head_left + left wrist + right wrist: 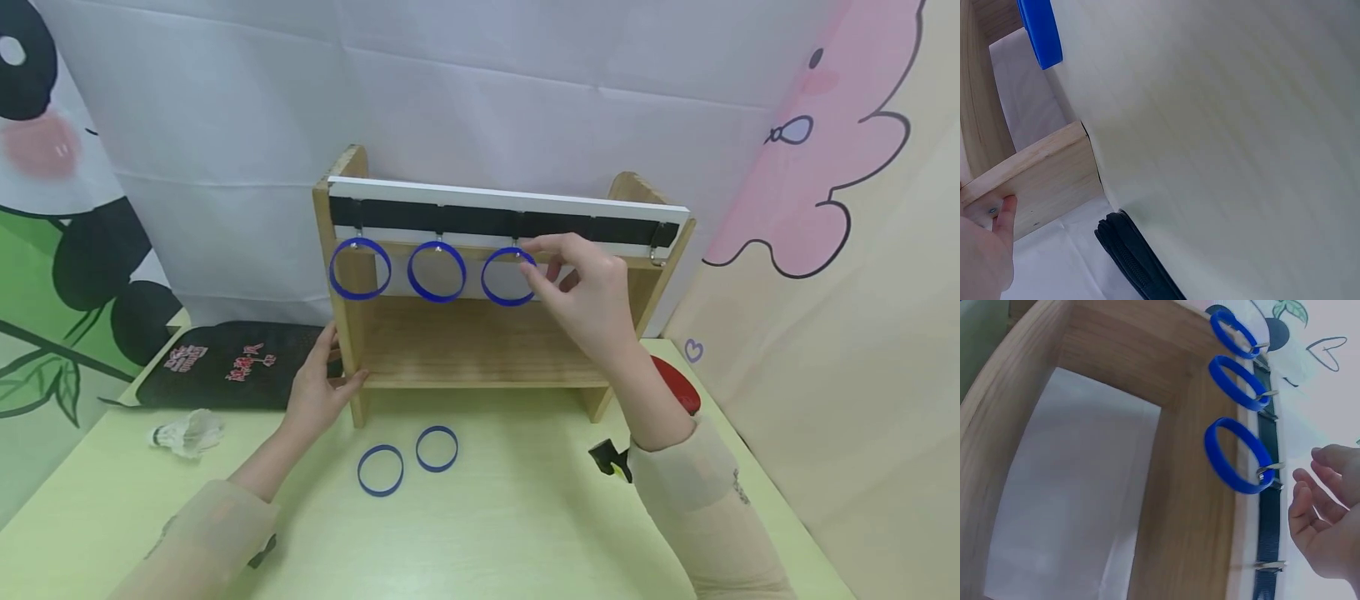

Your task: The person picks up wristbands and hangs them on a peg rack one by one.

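Observation:
Three blue rings hang from hooks on a black strip (480,218) along the top of a wooden shelf (480,333): a left ring (360,296), a middle ring (437,297) and a right ring (1225,467). My right hand (588,287) is beside the right ring, its fingers loosely bent. In the right wrist view a gap shows between fingertips and ring. My left hand (318,392) holds the shelf's left side panel (1054,175), thumb at the front edge, fingers along the outer face. Two more blue rings, one left (380,494) and one right (437,469), lie on the table before the shelf.
A black zippered bag (225,367) lies left of the shelf, with a shuttlecock (187,433) in front of it. A red round object (677,385) is partly hidden by my right forearm. An unused hook (657,257) hangs at the strip's right end.

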{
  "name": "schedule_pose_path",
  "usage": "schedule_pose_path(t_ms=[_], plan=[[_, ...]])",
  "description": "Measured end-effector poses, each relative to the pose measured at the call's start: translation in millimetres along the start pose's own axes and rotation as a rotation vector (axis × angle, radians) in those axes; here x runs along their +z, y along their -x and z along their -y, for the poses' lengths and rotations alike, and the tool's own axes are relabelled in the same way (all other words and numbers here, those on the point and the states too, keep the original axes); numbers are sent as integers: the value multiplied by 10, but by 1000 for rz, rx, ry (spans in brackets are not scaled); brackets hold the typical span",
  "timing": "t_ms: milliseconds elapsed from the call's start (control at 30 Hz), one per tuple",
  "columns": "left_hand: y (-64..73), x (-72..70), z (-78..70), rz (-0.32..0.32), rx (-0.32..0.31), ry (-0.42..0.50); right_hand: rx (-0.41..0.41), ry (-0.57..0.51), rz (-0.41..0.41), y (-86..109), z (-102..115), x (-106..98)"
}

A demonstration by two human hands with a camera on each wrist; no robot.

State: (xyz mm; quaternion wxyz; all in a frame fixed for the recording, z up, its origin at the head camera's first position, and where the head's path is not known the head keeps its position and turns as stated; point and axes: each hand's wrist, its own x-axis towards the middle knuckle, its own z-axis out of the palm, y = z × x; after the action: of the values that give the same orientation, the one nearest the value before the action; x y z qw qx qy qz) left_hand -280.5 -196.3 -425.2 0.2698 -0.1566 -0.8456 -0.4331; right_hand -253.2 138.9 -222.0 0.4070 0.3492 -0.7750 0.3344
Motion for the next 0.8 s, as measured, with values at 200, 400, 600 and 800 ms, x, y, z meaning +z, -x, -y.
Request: schedule_pose_path(t_ms=[200, 400, 600, 800], plan=[[4, -8, 1, 0, -2, -7, -26, -42, 38, 85, 124, -24], [-3, -8, -4, 5, -6, -3, -39, -132, 89, 223, 154, 41], [4, -10, -3, 3, -8, -17, -32, -187, 162, 408, 123, 182], [2, -9, 3, 1, -4, -13, 5, -197, 239, 654, 60, 363]])
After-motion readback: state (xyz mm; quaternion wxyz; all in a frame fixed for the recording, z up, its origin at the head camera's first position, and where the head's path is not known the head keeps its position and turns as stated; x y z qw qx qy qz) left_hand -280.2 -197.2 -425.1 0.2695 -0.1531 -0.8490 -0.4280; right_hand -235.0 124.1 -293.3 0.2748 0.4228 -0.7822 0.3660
